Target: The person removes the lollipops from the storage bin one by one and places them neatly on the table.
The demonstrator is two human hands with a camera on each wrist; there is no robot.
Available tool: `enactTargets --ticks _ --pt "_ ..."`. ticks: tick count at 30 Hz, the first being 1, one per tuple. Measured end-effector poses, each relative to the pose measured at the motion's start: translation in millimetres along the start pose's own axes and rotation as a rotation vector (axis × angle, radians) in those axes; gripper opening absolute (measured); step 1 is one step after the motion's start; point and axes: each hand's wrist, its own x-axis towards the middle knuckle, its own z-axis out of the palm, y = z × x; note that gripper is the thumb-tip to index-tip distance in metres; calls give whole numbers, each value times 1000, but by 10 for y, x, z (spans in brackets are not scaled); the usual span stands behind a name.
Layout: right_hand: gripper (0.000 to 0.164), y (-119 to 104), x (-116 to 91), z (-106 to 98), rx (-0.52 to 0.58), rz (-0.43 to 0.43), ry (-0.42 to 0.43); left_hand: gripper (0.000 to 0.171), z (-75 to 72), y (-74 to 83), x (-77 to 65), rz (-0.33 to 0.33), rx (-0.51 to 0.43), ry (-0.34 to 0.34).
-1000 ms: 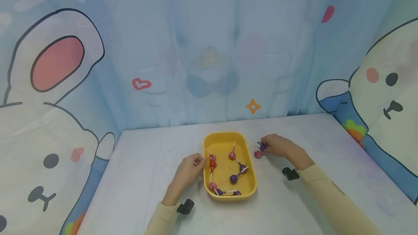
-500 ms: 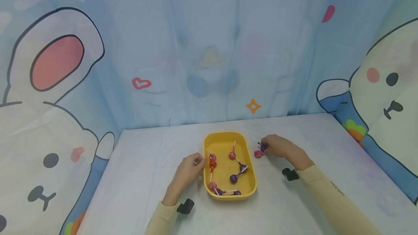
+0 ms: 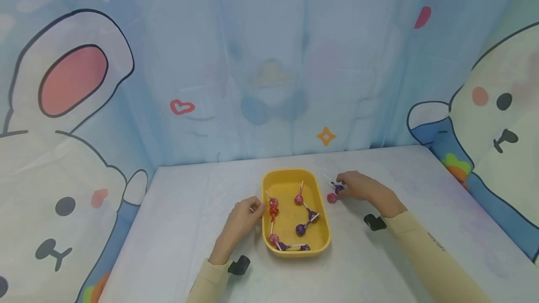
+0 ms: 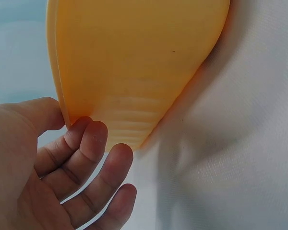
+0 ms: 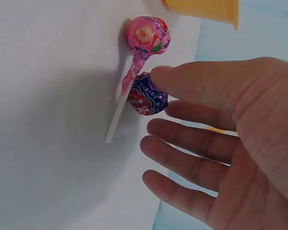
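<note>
My left hand point(image 3: 245, 216) pinches the left rim of a yellow plastic tray point(image 3: 269, 176), thumb on one side and fingers on the other, as the left wrist view shows. On the table right of the tray, my right hand point(image 3: 364, 188) has its thumb and index finger at a purple-wrapped lollipop point(image 5: 148, 98). The other fingers point(image 5: 182, 160) are spread loosely below. A pink-wrapped lollipop point(image 5: 148, 36) lies right beside the purple one, its white stick crossing in front of it in the right wrist view.
Inside the tray lie several lollipops: a pink one point(image 3: 298, 199) near the back, a red one point(image 3: 273, 211) along the left wall, and a purple one point(image 3: 300, 230) toward the front right. A white cloth covers the table point(image 3: 189, 219); a printed blue curtain point(image 3: 269, 60) hangs behind.
</note>
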Motion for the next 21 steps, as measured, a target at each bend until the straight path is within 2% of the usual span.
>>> enactTargets --ticks 4,11,21 --pt "52 -6 -18 -13 22 11 7 22 1 -1 -1 -2 -3 -5" --pt "58 -17 -73 -48 22 -22 28 21 8 -4 1 2 0 0" --pt "70 -170 -71 -124 32 14 9 21 6 4 0 -3 -3 2"
